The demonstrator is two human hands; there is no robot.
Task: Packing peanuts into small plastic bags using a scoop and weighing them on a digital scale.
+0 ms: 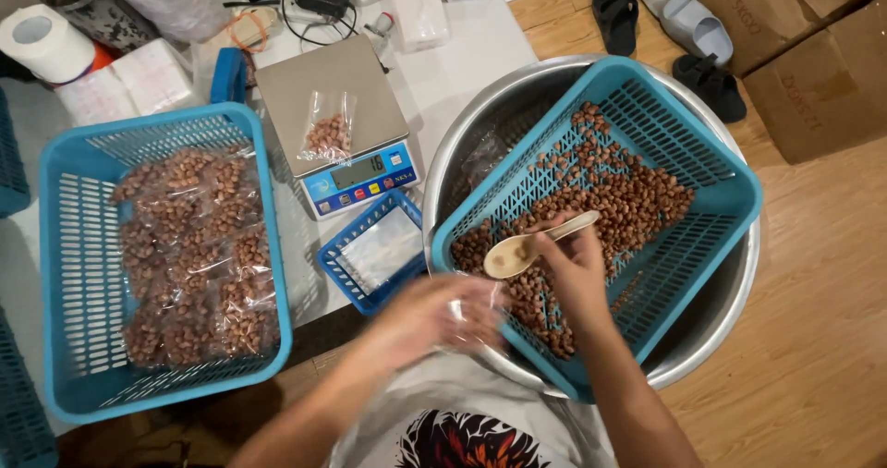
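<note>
Here, the right hand [575, 269] has its fingers clamped on the handle of a pale plastic spoon [531, 244], whose bowl hangs just above the brown peanuts [628, 200] heaped in a tilted blue basket [721, 168]. That basket rests inside a wide steel basin [716, 325], its low corner toward the person. The left hand [430, 318] is blurred; its fingers seem curled around a small clear plastic bag [476, 313] held at the near edge of the basket, just beside the spoon, though how tightly they close I cannot tell. On the white table [471, 48] to the left stands a digital scale [337, 121], and a small clear bag of peanuts [328, 131] lies on its platform. In front of the scale sits a little blue tray [340, 267] holding flat, unfilled clear bags. Further left, a large blue basket [78, 265] holds a pile of filled peanut packets [194, 255]. A roll of tissue [42, 38] stands at the table's far left corner, and sandals [688, 20] and cardboard boxes [804, 52] lie on the wooden floor beyond.
</note>
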